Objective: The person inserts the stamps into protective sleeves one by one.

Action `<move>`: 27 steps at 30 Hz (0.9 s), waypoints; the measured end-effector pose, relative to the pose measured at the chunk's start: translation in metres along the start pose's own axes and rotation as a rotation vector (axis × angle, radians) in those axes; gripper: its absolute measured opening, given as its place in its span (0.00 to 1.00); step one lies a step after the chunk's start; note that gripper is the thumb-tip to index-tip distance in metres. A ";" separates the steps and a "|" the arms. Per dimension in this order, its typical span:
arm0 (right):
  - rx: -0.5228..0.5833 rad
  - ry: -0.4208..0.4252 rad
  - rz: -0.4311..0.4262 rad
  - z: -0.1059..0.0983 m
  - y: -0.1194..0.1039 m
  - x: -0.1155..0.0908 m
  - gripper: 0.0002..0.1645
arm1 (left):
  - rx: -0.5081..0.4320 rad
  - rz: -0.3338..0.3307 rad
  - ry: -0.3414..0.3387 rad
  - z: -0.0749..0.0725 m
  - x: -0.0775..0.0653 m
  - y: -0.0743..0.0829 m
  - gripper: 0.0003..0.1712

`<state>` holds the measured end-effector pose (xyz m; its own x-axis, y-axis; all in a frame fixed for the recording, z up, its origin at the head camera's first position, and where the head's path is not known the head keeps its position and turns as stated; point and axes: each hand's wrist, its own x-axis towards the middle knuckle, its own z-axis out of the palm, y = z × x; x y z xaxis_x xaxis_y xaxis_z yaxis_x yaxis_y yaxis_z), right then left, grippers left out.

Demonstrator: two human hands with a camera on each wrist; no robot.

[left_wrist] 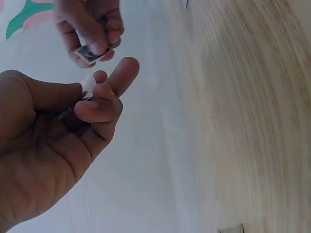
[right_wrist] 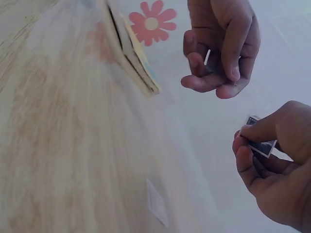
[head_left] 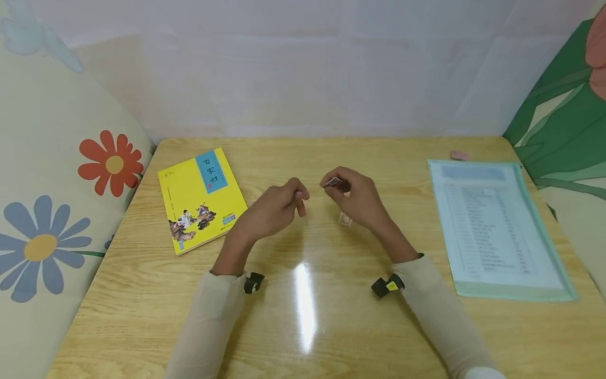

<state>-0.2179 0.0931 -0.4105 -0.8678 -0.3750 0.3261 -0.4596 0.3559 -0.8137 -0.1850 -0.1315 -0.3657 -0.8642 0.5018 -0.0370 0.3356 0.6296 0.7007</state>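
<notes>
My left hand (head_left: pixel 274 210) is raised over the table with fingers curled. In the left wrist view, its thumb and fingers pinch a small, thin, clear-looking piece (left_wrist: pixel 88 93), partly hidden by the fingers. Facing it a short way off, my right hand (head_left: pixel 357 197) pinches a small stamp-like picture card (right_wrist: pixel 263 147) between thumb and fingers. That card has a dark picture and a white border. Beneath the right hand, another small stamp-like card (head_left: pixel 345 219) lies on the wooden table (head_left: pixel 341 326).
A yellow book (head_left: pixel 203 202) lies on the left of the table. On the right is a light green document folder (head_left: pixel 513 290) with a printed sheet inside. A small pink block (head_left: pixel 459 155) sits beyond the folder. A white cloth (head_left: pixel 303 79) hangs behind the table.
</notes>
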 end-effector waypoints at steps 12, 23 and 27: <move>0.229 0.133 -0.091 -0.022 -0.041 -0.005 0.11 | -0.176 0.135 0.143 -0.002 0.003 0.008 0.08; 0.218 0.105 -0.055 -0.023 -0.054 -0.006 0.10 | -0.204 0.133 0.174 0.000 0.003 0.008 0.06; 0.106 0.102 -0.042 -0.022 -0.046 -0.005 0.10 | -0.182 0.131 0.175 0.000 0.003 0.009 0.06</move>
<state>-0.1962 0.0976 -0.3642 -0.8654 -0.2969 0.4037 -0.4781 0.2473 -0.8428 -0.1842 -0.1244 -0.3590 -0.8746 0.4523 0.1747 0.3896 0.4411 0.8085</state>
